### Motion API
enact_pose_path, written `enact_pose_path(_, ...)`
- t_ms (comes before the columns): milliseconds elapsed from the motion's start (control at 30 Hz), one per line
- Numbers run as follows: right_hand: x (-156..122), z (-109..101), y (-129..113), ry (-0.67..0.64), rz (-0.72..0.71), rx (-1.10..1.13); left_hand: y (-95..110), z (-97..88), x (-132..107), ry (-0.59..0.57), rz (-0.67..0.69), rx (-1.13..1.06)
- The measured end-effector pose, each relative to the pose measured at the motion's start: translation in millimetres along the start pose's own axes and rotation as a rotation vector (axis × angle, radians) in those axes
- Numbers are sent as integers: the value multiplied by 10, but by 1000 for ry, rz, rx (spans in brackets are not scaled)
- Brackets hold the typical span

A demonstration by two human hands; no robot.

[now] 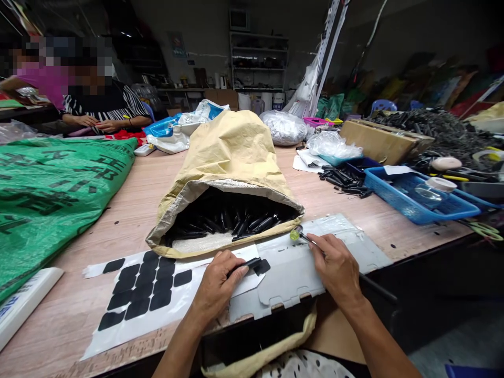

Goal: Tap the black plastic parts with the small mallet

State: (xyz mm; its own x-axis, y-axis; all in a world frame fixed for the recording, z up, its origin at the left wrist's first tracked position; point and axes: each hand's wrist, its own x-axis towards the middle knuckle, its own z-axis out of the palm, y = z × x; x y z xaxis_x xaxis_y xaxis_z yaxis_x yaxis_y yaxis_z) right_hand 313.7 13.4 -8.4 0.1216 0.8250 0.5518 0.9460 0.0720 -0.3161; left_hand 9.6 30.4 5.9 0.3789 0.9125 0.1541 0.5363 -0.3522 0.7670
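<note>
My left hand [220,283] is closed round a slim black plastic piece [252,262], above a white paper strip that carries a black square patch [262,266]. In my right hand [334,262] is a screwdriver [296,232], gripped by its metal shaft, its clear yellow-green handle pointing away to the left. Both hands are over a grey board [291,286] at the table's front edge. Just beyond them lies a yellow woven sack [236,152], its mouth towards me and many similar black pieces [244,223] inside. Left of my left hand, a white sheet bears rows of black rounded patches [139,291].
A green woven sack [59,194] covers the left side, with a white box [29,304] before it. To the right are loose black pieces [342,178], a blue basket [417,199] and a cardboard box [381,139]. Another person [102,105] sits at the far left.
</note>
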Motion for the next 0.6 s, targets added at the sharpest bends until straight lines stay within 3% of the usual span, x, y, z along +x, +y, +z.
enact_pose_path(133,-8,76,98,22,27,-98,10,-1,-9,3,4,-11)
enact_pose_path(433,-17,80,61,37,32,-125,-6,-1,9,10,20,45)
enact_pose_path(600,-20,77,62,46,19,-120,206,11,-227,-2,54,-6)
